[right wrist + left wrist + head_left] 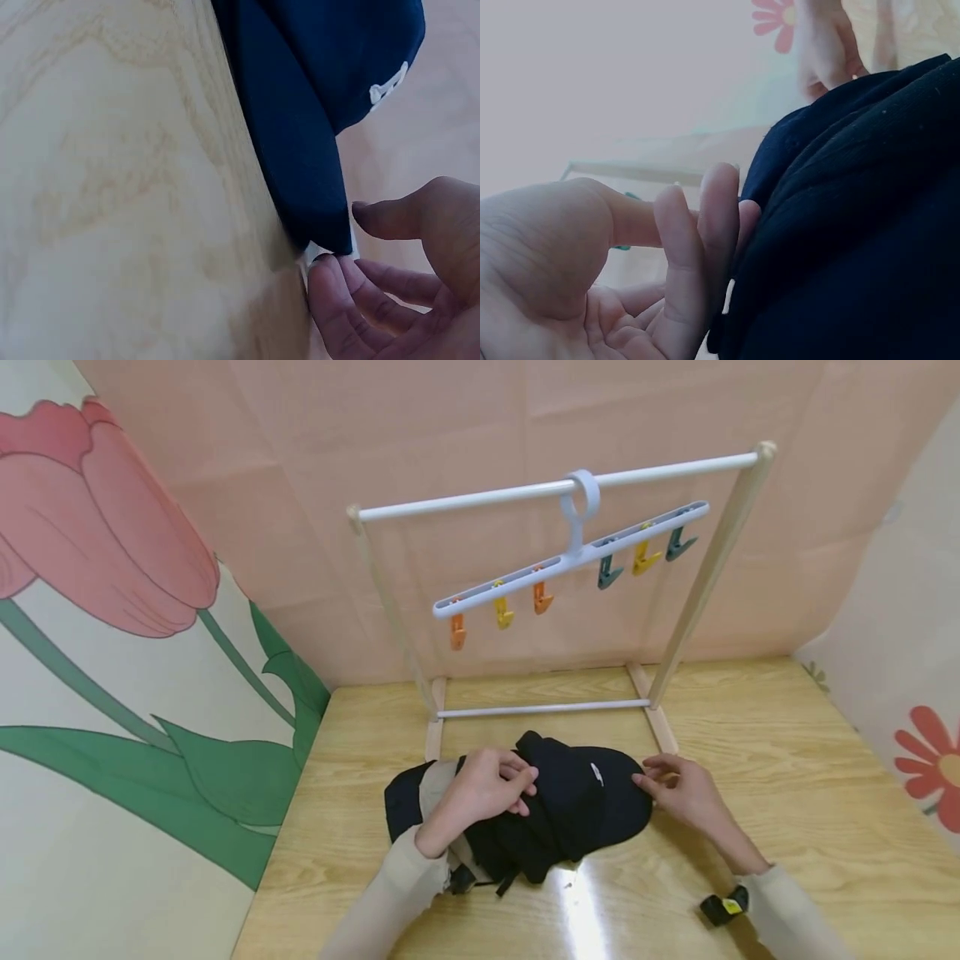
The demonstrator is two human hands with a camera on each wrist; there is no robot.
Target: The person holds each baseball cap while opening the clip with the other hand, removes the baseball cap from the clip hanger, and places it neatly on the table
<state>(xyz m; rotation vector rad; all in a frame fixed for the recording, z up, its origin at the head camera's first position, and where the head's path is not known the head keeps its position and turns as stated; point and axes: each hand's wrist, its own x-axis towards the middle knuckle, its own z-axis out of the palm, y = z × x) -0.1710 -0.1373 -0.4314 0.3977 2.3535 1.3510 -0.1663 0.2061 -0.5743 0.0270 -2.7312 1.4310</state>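
Observation:
A navy baseball cap (577, 789) with a small white emblem lies on top of a heap of black and beige fabric (435, 789), its brim pointing right. My left hand (491, 785) hovers at the crown's left side with fingers loosely bent. In the left wrist view its fingertips (720, 180) come right up to the dark cloth. At the brim's right end is my right hand (678, 789). The right wrist view shows the brim tip between the thumb and the fingers, which are spread loosely around it.
Behind the heap stands a rack (487, 497) with a white top bar. A pale hanger (573, 560) hooks over that bar, carrying several orange, yellow and green clips (502, 610). Wooden feet support the rack on the table (750, 718). A tulip-printed wall (150, 693) borders the left.

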